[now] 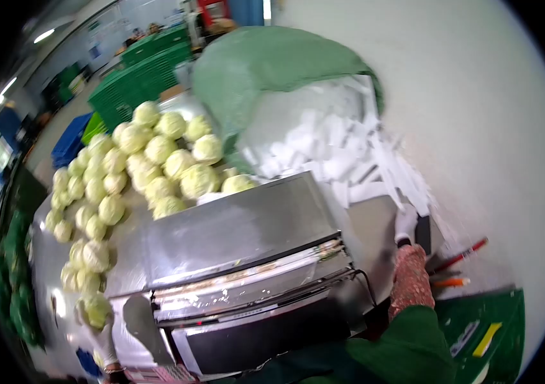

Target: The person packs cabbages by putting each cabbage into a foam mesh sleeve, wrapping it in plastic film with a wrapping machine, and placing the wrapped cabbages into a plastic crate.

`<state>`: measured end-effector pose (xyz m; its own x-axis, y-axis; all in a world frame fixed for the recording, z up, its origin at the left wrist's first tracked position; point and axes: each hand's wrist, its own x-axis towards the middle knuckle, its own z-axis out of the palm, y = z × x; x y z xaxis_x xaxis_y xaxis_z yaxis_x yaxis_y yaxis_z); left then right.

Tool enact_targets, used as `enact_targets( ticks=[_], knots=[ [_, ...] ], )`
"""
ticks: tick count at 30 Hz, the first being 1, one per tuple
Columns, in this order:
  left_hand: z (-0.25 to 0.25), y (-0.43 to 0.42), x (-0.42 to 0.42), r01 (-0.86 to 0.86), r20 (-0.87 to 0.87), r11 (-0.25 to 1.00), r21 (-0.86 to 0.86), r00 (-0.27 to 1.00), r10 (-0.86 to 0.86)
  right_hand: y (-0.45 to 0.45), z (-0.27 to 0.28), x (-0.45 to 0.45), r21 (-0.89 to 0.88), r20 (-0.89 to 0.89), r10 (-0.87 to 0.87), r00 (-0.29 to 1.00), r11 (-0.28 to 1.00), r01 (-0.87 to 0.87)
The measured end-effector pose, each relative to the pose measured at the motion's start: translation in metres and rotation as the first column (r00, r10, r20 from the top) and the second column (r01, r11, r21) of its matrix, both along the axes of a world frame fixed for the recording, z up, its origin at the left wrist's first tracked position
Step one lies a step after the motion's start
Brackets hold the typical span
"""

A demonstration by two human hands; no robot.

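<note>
My left hand (101, 339), in a white glove, is at the lower left with its fingers around a pale green cabbage (97, 310) on the metal table. Out to the right, my right hand (406, 222), also gloved, has its fingers closed at the end of a white strip (383, 168). That strip looks like soft foam and runs up into a loose heap of similar white pieces (324, 144). The heap spills from a large green bag (279, 57). Between my hands stands a metal film-wrapping machine (240, 230) with a roll of film along it.
Many cabbages (160, 150) cover the far left of the metal table (128, 240). Green crates (135, 86) and blue crates (71, 141) are stacked behind. A red pen-like object (468, 253), an orange one (450, 282) and a green crate with a yellow item (488, 339) lie at right.
</note>
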<state>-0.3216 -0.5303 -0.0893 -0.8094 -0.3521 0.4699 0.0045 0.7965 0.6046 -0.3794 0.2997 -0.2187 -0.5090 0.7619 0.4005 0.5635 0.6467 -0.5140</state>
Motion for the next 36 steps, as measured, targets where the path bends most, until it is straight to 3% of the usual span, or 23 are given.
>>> enact_targets(
  ticks=[1, 3, 4, 5, 8, 9, 10, 11, 13, 15, 17, 19, 21, 23, 25, 27, 29, 31, 33, 34, 35, 36],
  knots=[
    [-0.006, 0.008, 0.013, -0.076, -0.023, 0.995, -0.061, 0.997, 0.075, 0.019, -0.026, -0.004, -0.003, -0.229, 0.102, 0.968, 0.994, -0.106],
    [-0.024, 0.014, 0.038, -0.213, -0.01, 0.968, -0.132, 0.977, 0.214, 0.01, -0.016, -0.006, 0.115, -0.332, 0.129, 0.934, 0.989, -0.095],
    [-0.035, 0.019, 0.046, -0.278, -0.004, 0.959, -0.056, 0.96, 0.278, 0.007, -0.002, -0.004, 0.103, -0.376, 0.153, 0.914, 0.987, -0.123],
    [-0.041, 0.027, 0.052, -0.345, -0.035, 0.926, -0.154, 0.938, 0.344, 0.004, 0.011, -0.001, 0.092, -0.419, 0.177, 0.891, 0.984, -0.152],
    [-0.055, 0.055, 0.056, -0.568, -0.089, 0.789, -0.236, 0.821, 0.564, 0.007, 0.075, 0.011, -0.164, -0.317, 0.042, 0.947, 0.981, -0.099],
    [-0.06, 0.063, 0.054, -0.511, -0.142, 0.858, -0.054, 0.854, 0.5, 0.007, 0.098, 0.019, -0.227, -0.291, 0.031, 0.956, 0.969, -0.1],
    [-0.067, 0.061, 0.053, -0.433, -0.178, 0.898, 0.073, 0.881, 0.439, 0.003, 0.116, 0.026, -0.051, -0.35, 0.142, 0.926, 0.984, -0.171],
    [-0.07, 0.062, 0.058, -0.415, -0.097, 0.904, 0.106, 0.9, 0.425, -0.003, 0.136, 0.034, 0.133, -0.379, 0.257, 0.889, 0.966, -0.223],
    [-0.064, 0.054, 0.069, -0.281, -0.05, 0.959, -0.026, 0.959, 0.279, -0.059, 0.193, 0.057, 0.294, -0.468, 0.237, 0.851, 0.95, -0.103],
    [-0.059, 0.05, 0.077, -0.205, -0.059, 0.969, 0.134, 0.975, 0.215, -0.134, 0.245, 0.074, 0.133, -0.539, 0.069, 0.839, 0.991, 0.004],
    [-0.055, 0.044, 0.082, -0.155, -0.023, 0.987, 0.047, 0.987, 0.157, -0.174, 0.263, 0.093, 0.26, -0.753, 0.315, 0.578, 0.949, -0.179],
    [-0.044, 0.046, 0.086, -0.092, 0.014, 0.985, -0.144, 0.995, 0.095, -0.179, 0.257, 0.101, 0.277, -0.782, 0.364, 0.507, 0.93, -0.24],
    [-0.038, 0.05, 0.09, -0.034, 0.078, 0.979, -0.203, 0.996, 0.051, -0.19, 0.243, 0.105, 0.31, -0.801, 0.415, 0.431, 0.904, -0.295],
    [-0.04, 0.06, 0.096, 0.002, 0.062, 0.941, -0.339, 0.998, 0.021, -0.209, 0.218, 0.106, 0.278, -0.84, 0.488, 0.237, 0.763, -0.583],
    [-0.055, 0.068, 0.101, 0.01, -0.007, 0.932, -0.361, 1.0, -0.013, -0.232, 0.207, 0.114, 0.234, -0.776, 0.612, 0.154, 0.505, -0.83],
    [-0.06, 0.072, 0.103, -0.008, -0.042, 0.934, -0.356, 0.999, -0.007, -0.267, 0.2, 0.112, 0.138, -0.793, 0.599, 0.108, 0.35, -0.927],
    [-0.058, 0.082, 0.107, -0.184, -0.093, 0.878, -0.443, 0.983, 0.159, -0.312, 0.218, 0.123, 0.086, -0.672, 0.736, 0.082, 0.187, -0.979],
    [-0.04, 0.097, 0.116, -0.184, -0.041, 0.864, -0.469, 0.982, 0.187, -0.345, 0.212, 0.125, -0.042, -0.633, 0.773, 0.046, 0.025, -0.999],
    [-0.026, 0.114, 0.12, 0.06, -0.306, 0.989, -0.137, 0.947, -0.1, -0.387, 0.211, 0.125, 0.045, -0.445, 0.882, -0.155, -0.151, -0.988],
    [-0.012, 0.131, 0.129, 0.253, -0.284, 0.966, 0.054, 0.931, -0.228, -0.407, 0.209, 0.126, 0.018, -0.418, 0.868, -0.267, -0.286, -0.958],
    [0.001, 0.15, 0.133, 0.499, -0.376, 0.835, 0.23, 0.837, -0.397, -0.426, 0.207, 0.13, -0.016, -0.394, 0.837, -0.38, -0.419, -0.908],
    [0.013, 0.167, 0.138, 0.645, -0.338, 0.716, 0.265, 0.758, -0.558, -0.442, 0.205, 0.134, 0.006, -0.386, 0.816, -0.43, -0.464, -0.886]
  ],
)
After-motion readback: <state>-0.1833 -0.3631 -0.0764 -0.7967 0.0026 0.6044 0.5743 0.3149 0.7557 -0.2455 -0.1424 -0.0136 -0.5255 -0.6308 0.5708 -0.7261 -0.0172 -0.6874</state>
